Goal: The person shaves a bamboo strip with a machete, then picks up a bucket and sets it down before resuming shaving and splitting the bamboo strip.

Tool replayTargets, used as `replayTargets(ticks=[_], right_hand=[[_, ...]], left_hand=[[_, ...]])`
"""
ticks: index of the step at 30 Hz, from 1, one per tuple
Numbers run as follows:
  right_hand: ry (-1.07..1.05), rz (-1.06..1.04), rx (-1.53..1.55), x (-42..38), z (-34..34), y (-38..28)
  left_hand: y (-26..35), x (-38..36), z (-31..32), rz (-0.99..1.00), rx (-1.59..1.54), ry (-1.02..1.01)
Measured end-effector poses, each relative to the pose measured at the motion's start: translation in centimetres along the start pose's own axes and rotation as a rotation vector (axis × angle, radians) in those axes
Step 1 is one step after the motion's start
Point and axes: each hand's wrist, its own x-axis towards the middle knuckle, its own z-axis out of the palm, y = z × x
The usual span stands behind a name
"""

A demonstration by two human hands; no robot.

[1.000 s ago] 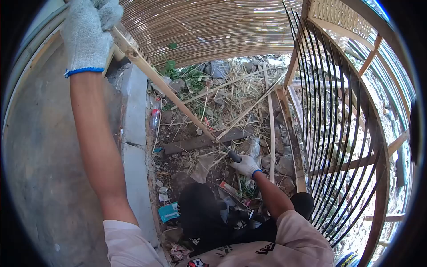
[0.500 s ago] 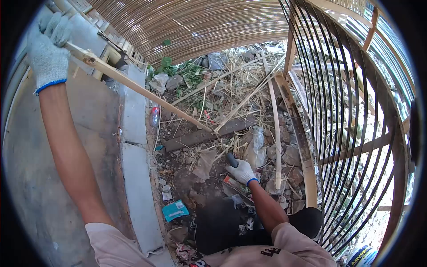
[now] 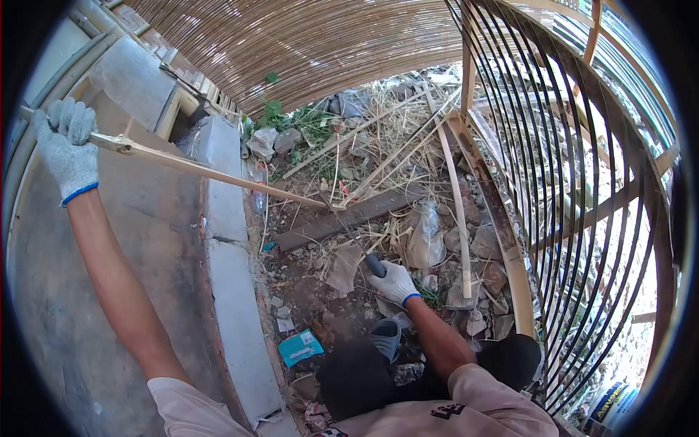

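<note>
My gloved left hand (image 3: pixel 67 149) is raised at the far left, its fingers wrapped round the end of a long bamboo strip (image 3: pixel 218 175). The strip slants down to the right, and its far tip lies over a dark board (image 3: pixel 306 229) on the ground. Low in the middle, my gloved right hand (image 3: pixel 395 282) grips the dark handle of a knife (image 3: pixel 375 264). Its thin blade points up and left towards the strip's tip; the blade's outline blends into the litter behind. A clear plastic bag (image 3: pixel 426 244) lies just above my right hand.
A concrete ledge (image 3: pixel 231 291) runs along the left beside a flat brown sheet (image 3: pixel 138 269). To the right rises a curved frame with dark slats (image 3: pixel 582 218). A woven bamboo screen (image 3: pixel 313 44) closes the back. Rubble, straw and a teal packet (image 3: pixel 300 348) lie between.
My left hand has come down, lowering its end of the bamboo strip to a flatter slant. The knife's handle and blade show more clearly in my right hand. The view has shifted slightly.
</note>
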Motion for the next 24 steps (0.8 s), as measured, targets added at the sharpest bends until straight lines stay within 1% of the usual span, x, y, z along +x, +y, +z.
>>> replayTargets(ticks=[2,4,5,7,8,10,11,14,15,17,20,24], right_hand=[[0.0,-0.008,-0.004,-0.4,-0.4,0.3],[0.006,-0.021,-0.017,-0.1,-0.4,0.2],[0.009,-0.026,-0.034,-0.4,-0.4,0.4],[-0.02,0.006,-0.033,-1.2,-1.9,0.4],[-0.024,0.008,-0.05,-1.7,-2.2,0.2],[0.002,-0.014,-0.092,-1.5,-1.6,0.4],[0.012,-0.01,-0.098,-1.5,-1.9,0.9],[0.023,-0.019,-0.167,-2.6,-2.3,0.5],[0.019,0.007,-0.2,-2.8,-2.6,-0.3],[0.02,0.011,-0.23,-2.0,-2.5,-1.1],[-0.014,0.073,-0.216,-1.8,-2.0,0.2],[0.025,0.033,-0.204,-1.0,-0.9,1.0]], left_hand=[[0.4,0.2,-2.0,-0.006,-0.022,-0.006],[0.9,1.1,-3.3,-0.068,-0.132,-0.18],[0.6,0.9,-4.1,-0.076,-0.13,-0.177],[-1.0,-1.4,-3.1,-0.01,-0.101,-0.103],[-1.3,-1.8,-3.7,-0.009,-0.102,-0.102],[-1.7,-1.6,-5.0,-0.022,-0.22,-0.274],[-1.3,-1.5,-5.6,-0.02,-0.232,-0.275],[1.3,-0.2,-7.3,-0.091,-0.319,-0.406],[1.3,-0.6,-7.1,-0.093,-0.316,-0.396],[1.6,-1.0,-6.4,0.003,-0.228,-0.231],[1.2,-0.8,-8.4,-0.005,-0.239,-0.293],[1.1,-1.4,-10.2,-0.008,-0.233,-0.225]])
